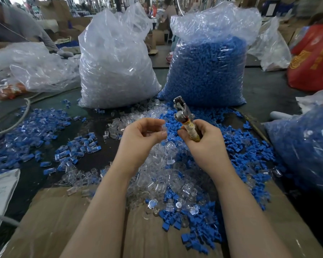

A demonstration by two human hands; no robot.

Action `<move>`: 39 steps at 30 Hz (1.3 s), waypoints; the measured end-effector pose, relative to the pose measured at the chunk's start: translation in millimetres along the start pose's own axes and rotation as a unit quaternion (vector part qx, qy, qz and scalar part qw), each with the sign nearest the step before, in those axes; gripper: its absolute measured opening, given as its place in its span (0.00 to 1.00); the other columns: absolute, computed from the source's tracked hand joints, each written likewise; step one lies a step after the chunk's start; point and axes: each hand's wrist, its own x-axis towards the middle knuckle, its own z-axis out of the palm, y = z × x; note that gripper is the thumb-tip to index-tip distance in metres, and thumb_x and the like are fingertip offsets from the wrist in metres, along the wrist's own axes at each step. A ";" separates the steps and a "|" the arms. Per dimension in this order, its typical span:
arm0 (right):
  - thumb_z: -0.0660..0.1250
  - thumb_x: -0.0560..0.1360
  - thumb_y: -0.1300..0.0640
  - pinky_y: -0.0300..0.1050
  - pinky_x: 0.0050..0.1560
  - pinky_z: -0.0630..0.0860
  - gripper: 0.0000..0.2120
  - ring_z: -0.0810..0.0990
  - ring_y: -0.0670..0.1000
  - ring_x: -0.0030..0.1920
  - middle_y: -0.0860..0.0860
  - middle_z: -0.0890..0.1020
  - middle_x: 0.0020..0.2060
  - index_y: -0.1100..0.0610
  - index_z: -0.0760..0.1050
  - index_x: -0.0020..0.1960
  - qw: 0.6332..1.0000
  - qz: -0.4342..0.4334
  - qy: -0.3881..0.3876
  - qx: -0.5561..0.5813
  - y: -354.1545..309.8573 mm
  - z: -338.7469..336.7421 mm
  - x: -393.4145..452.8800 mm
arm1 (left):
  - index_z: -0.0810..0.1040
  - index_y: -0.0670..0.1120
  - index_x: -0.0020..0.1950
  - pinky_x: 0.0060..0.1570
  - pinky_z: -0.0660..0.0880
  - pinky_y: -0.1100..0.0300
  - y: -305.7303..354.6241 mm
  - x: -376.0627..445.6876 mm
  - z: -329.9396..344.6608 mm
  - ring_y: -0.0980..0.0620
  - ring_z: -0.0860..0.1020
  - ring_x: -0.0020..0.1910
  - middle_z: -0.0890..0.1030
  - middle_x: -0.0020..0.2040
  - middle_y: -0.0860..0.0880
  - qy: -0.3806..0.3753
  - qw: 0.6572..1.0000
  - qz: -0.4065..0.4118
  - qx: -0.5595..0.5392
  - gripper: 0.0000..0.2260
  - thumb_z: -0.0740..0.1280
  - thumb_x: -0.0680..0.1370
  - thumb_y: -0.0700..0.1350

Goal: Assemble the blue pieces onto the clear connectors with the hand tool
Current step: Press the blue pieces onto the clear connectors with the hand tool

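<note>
where cardboard (50,220) covers table, parts heaped; bags (117,67) behind.

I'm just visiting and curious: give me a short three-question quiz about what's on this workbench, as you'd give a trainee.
1. True or false: the right hand grips the metal-headed hand tool with the tape-wrapped handle.
2. Which tall clear plastic sack stands further left: A) the sack of blue plastic pieces, or B) the sack of clear plastic connectors?
3. Fill in: the left hand pinches a small ____ plastic connector at its fingertips.

Key: 1 true; 2 B; 3 clear.
</note>
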 end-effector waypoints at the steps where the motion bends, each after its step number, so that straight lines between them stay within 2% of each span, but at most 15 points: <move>1: 0.72 0.75 0.52 0.36 0.31 0.66 0.08 0.70 0.42 0.29 0.41 0.75 0.28 0.50 0.75 0.40 1.000 0.001 0.000 0.001 -0.2 0.0 0.0 | 0.83 0.51 0.48 0.44 0.78 0.67 0.0 0.0 0.3 0.58 0.83 0.42 0.86 0.41 0.54 0.001 1.000 0.002 -0.002 0.10 0.75 0.72 0.37; 5: 0.72 0.75 0.53 0.38 0.33 0.70 0.06 0.71 0.42 0.31 0.44 0.77 0.29 0.52 0.77 0.41 1.000 0.006 -0.004 0.012 -2.2 -0.5 -0.6 | 0.83 0.50 0.45 0.44 0.78 0.68 0.5 0.0 0.7 0.58 0.84 0.43 0.86 0.42 0.54 0.000 1.000 0.010 0.006 0.08 0.75 0.72 0.37; 9: 0.73 0.75 0.53 0.45 0.35 0.72 0.06 0.72 0.44 0.32 0.50 0.79 0.32 0.53 0.78 0.43 1.000 0.009 -0.019 0.006 -4.3 0.4 -1.8 | 0.85 0.48 0.48 0.45 0.78 0.68 1.5 -0.8 1.6 0.58 0.84 0.44 0.86 0.43 0.54 -0.007 1.000 0.020 0.021 0.07 0.75 0.72 0.37; 13: 0.73 0.74 0.53 0.40 0.34 0.72 0.06 0.74 0.44 0.32 0.48 0.79 0.32 0.53 0.78 0.43 1.000 0.006 -0.019 -0.013 -3.8 0.7 -1.4 | 0.85 0.50 0.46 0.46 0.78 0.68 3.1 -1.8 2.8 0.59 0.84 0.44 0.86 0.43 0.55 -0.014 0.999 0.031 0.037 0.08 0.74 0.73 0.37; 16: 0.74 0.74 0.53 0.43 0.36 0.73 0.06 0.76 0.48 0.34 0.48 0.80 0.32 0.54 0.79 0.43 1.000 0.009 -0.019 -0.021 -3.0 1.6 -1.2 | 0.85 0.52 0.45 0.46 0.77 0.69 4.9 -2.4 4.8 0.61 0.83 0.43 0.86 0.42 0.56 -0.021 0.998 0.039 0.047 0.10 0.74 0.73 0.37; 20: 0.73 0.74 0.53 0.42 0.34 0.71 0.06 0.73 0.45 0.31 0.47 0.79 0.31 0.54 0.79 0.43 1.000 0.014 -0.019 -0.020 -4.5 2.4 -1.5 | 0.85 0.51 0.47 0.48 0.79 0.67 5.3 -3.1 7.5 0.59 0.84 0.44 0.86 0.42 0.54 -0.010 0.998 0.032 0.052 0.09 0.74 0.74 0.37; 22: 0.73 0.74 0.54 0.46 0.35 0.73 0.06 0.75 0.49 0.33 0.50 0.80 0.33 0.55 0.79 0.43 1.000 0.019 -0.023 0.004 -6.3 1.8 -1.8 | 0.85 0.51 0.48 0.50 0.79 0.65 6.0 -3.8 9.5 0.58 0.84 0.46 0.86 0.43 0.53 -0.004 0.999 0.024 0.040 0.09 0.73 0.74 0.37; 24: 0.72 0.75 0.55 0.53 0.40 0.76 0.07 0.78 0.58 0.38 0.57 0.82 0.37 0.59 0.80 0.44 0.999 0.028 -0.023 0.031 -7.9 1.0 -2.0 | 0.85 0.52 0.49 0.51 0.80 0.64 7.1 -4.6 11.2 0.57 0.84 0.47 0.86 0.45 0.53 -0.003 1.000 0.015 0.027 0.10 0.73 0.75 0.37; 26: 0.72 0.75 0.56 0.53 0.41 0.76 0.07 0.78 0.59 0.39 0.60 0.82 0.38 0.60 0.80 0.45 0.998 0.032 -0.021 0.046 -8.9 0.6 -2.2 | 0.85 0.52 0.50 0.51 0.79 0.64 8.0 -5.3 12.1 0.57 0.84 0.47 0.86 0.45 0.53 -0.007 1.000 0.009 0.010 0.11 0.73 0.75 0.37; 29: 0.72 0.75 0.56 0.48 0.41 0.76 0.05 0.79 0.57 0.40 0.57 0.83 0.38 0.58 0.80 0.45 0.998 0.039 -0.017 0.052 -10.6 0.9 -2.0 | 0.85 0.51 0.51 0.49 0.78 0.67 9.1 -6.5 13.2 0.59 0.84 0.46 0.86 0.46 0.54 -0.011 1.000 0.007 -0.011 0.11 0.73 0.74 0.36; 34: 0.72 0.75 0.56 0.58 0.47 0.79 0.04 0.82 0.59 0.43 0.55 0.83 0.38 0.57 0.80 0.45 0.998 0.038 -0.017 0.041 -12.7 3.5 -3.1 | 0.84 0.55 0.47 0.47 0.78 0.69 9.4 -6.8 13.2 0.59 0.84 0.46 0.86 0.44 0.56 -0.008 1.000 0.009 -0.009 0.13 0.74 0.73 0.36; 39: 0.73 0.74 0.56 0.59 0.46 0.79 0.03 0.81 0.59 0.43 0.56 0.83 0.38 0.55 0.80 0.44 0.998 0.035 -0.018 0.040 -14.1 2.9 -3.5 | 0.84 0.56 0.46 0.49 0.79 0.66 9.6 -6.9 13.6 0.58 0.84 0.47 0.86 0.44 0.55 -0.002 1.000 0.007 -0.016 0.14 0.74 0.73 0.36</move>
